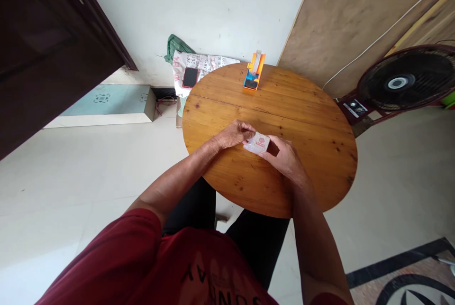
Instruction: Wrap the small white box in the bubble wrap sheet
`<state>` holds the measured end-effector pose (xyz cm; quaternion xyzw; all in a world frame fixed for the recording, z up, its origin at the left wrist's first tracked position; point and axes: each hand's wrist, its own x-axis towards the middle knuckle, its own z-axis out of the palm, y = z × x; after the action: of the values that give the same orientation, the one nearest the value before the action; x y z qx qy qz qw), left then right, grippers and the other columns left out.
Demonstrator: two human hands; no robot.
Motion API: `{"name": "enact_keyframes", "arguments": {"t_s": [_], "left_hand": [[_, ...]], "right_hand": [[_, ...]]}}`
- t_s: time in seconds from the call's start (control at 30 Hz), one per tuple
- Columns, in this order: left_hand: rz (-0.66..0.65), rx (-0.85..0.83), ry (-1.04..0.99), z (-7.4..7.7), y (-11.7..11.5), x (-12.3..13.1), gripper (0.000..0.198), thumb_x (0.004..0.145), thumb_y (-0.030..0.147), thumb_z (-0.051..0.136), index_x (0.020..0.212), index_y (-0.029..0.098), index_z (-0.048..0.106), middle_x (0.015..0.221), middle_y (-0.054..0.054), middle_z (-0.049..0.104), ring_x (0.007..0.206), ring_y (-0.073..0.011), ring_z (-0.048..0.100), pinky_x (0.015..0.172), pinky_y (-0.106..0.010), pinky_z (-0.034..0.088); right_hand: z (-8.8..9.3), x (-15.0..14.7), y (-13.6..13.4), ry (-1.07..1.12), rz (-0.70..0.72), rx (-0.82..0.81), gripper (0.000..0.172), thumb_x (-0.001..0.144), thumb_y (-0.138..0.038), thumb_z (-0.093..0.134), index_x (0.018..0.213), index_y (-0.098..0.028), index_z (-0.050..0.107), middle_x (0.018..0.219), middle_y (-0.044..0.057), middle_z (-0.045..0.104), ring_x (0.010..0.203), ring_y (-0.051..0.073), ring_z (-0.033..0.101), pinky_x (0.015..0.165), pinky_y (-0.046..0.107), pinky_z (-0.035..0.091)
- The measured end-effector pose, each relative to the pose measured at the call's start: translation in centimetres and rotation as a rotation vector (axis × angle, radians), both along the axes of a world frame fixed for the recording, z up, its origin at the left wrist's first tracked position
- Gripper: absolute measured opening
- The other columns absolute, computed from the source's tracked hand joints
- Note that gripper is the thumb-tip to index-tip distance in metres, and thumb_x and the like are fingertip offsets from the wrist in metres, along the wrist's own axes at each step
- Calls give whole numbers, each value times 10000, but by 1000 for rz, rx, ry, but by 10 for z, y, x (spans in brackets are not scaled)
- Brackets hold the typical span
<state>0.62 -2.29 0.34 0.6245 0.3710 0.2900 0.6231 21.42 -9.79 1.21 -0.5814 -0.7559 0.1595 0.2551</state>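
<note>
Both of my hands meet over the middle of a round wooden table [313, 120]. Between them sits a small clear-wrapped pack [258, 143] with a red round mark on its pale face. My left hand [233, 134] pinches the pack's left edge with curled fingers. On the other side, my right hand [284, 157] grips it, fingers folded around its right edge. The pack rests just above or on the tabletop; I cannot tell which.
An orange and blue plastic device [254, 75] stands at the table's far edge. Behind the table a dark phone [190, 77] lies on a printed sack [206, 64] by the wall. A floor fan [405, 82] stands to the right, a dark door [46, 44] to the left.
</note>
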Motion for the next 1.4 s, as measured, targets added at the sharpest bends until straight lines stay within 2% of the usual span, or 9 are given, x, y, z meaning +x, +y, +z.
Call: {"name": "enact_keyframes", "arguments": {"t_s": [0.17,0.37,0.47,0.6,0.73,0.87,1.0,1.13,1.4], "left_hand": [[10,21,24,1,0,0,164,833,122,582,884,93,735,671,1,675,562,-65,573,589,-188,475],[41,-36,-21,6,-1,1,162,808,75,584,919,88,701,719,-12,684,587,-78,605,597,-204,512],[66,-38,-41,5,0,0,143,804,76,602,926,90,675,702,0,659,560,-73,586,568,-205,505],[51,7,-29,-2,3,-1,149,830,184,652,948,96,671,693,4,637,547,-68,564,547,-198,477],[5,57,-40,-13,6,-2,345,818,366,720,1046,110,677,771,-9,662,598,-75,567,571,-204,461],[-3,89,-24,-16,6,-2,440,781,409,755,1103,115,690,875,-39,697,719,-106,606,649,-223,473],[-53,64,-18,-9,2,-3,366,798,366,729,1071,122,715,893,-43,707,766,-121,623,694,-234,478],[-31,88,14,-3,0,-4,312,798,307,715,1051,126,716,900,-39,689,759,-117,615,693,-229,473],[-88,104,10,-5,0,-4,308,824,362,689,1034,138,669,837,-10,652,682,-93,556,627,-206,432]], "right_hand": [[2,-1,-1,-14,-16,-36,433,781,-366,737,1196,-270,664,1179,86,741,1088,342,679,983,541,505],[7,-2,-4,-37,-60,-64,626,746,-384,753,1336,-259,586,1319,115,676,1200,386,618,1016,597,476],[9,-3,-5,-3,-59,-21,633,741,-396,760,1337,-276,583,1335,104,667,1215,379,613,1029,593,472],[9,-5,-5,21,-40,63,537,767,-396,735,1280,-290,614,1320,85,674,1216,359,614,1055,580,453],[7,-6,-5,44,-47,102,518,768,-393,726,1263,-277,627,1289,88,691,1188,351,628,1047,569,458],[7,-6,-6,72,-55,88,532,759,-391,736,1267,-275,626,1286,86,693,1189,344,628,1051,560,457],[9,-7,-6,89,-50,71,522,763,-397,736,1261,-286,626,1285,81,694,1189,338,630,1055,558,455],[10,-7,-6,126,-41,70,505,774,-414,716,1252,-279,623,1272,90,697,1173,333,641,1047,558,463],[13,-8,-6,224,-78,-14,596,782,-429,711,1329,-242,569,1287,131,677,1172,322,651,1047,544,473]]}}
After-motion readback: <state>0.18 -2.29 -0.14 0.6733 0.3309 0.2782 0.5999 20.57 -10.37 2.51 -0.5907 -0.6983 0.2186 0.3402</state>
